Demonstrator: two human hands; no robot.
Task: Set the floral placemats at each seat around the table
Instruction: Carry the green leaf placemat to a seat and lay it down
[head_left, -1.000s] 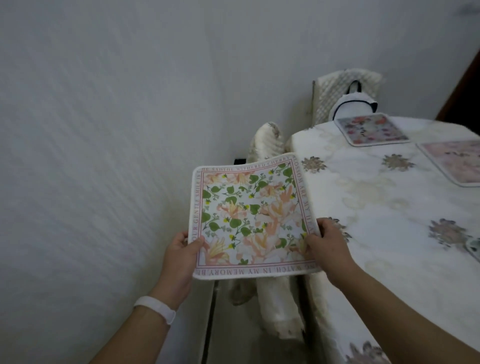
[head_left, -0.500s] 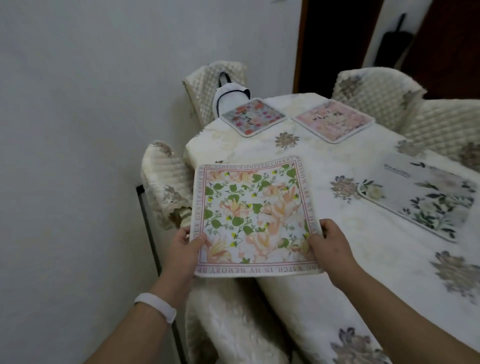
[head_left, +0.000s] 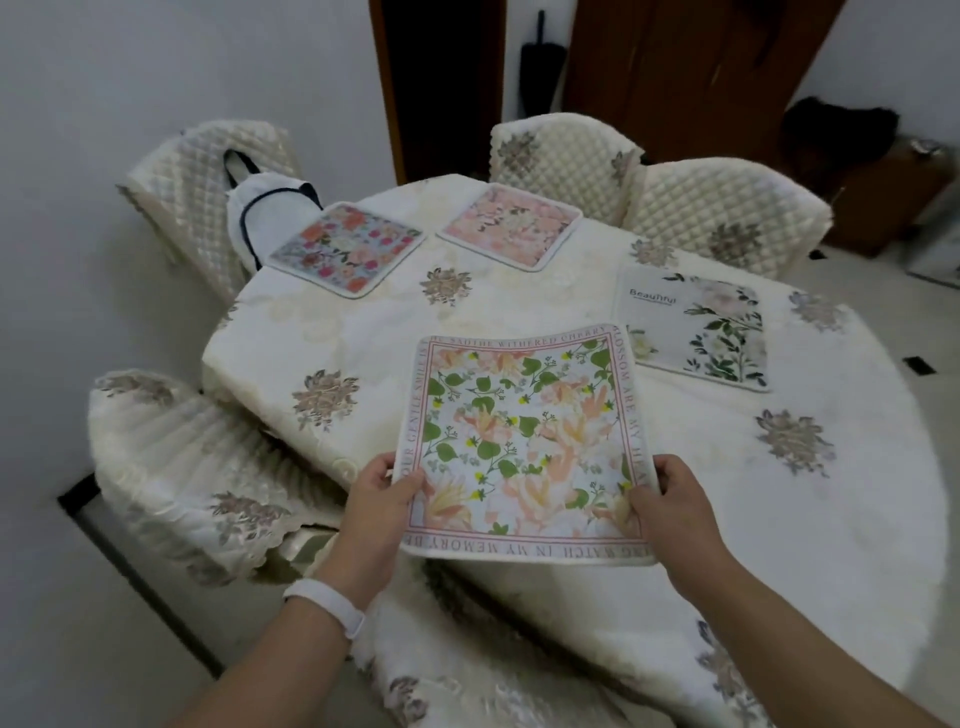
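Peach-and-green honeysuckle placemat (head_left: 524, 447) held flat above the near part of the table (head_left: 779, 519), not yet laid down. Pinched at the two near corners: left hand (head_left: 382, 501) closed on the left corner with thumb on top, right hand (head_left: 670, 499) closed on the right corner the same way, fingers tucked beneath. Far edge bowing slightly upward away from the grip; lettered border readable along all four sides.

Judged roughly three-quarters done. Beyond the grip, three mats already lying flat: multicoloured rose placemat (head_left: 345, 249) far and to the left, pink placemat (head_left: 511, 234) straight ahead at the far edge, pale "Beautiful" placemat (head_left: 693, 325) just past the held mat's far right corner. Remaining, as far as visible: laying this fourth mat at the near seat, perhaps more seats out of view to the right.

Directly below the grip, bare cream embroidered tablecloth (head_left: 363, 332), nothing in the way. Near table edge just under the wrists, cloth falling away toward the floor. Left of the grip, quilted chair back (head_left: 182, 462) close against the table; held mat's far right corner near the "Beautiful" mat, so little slack there.
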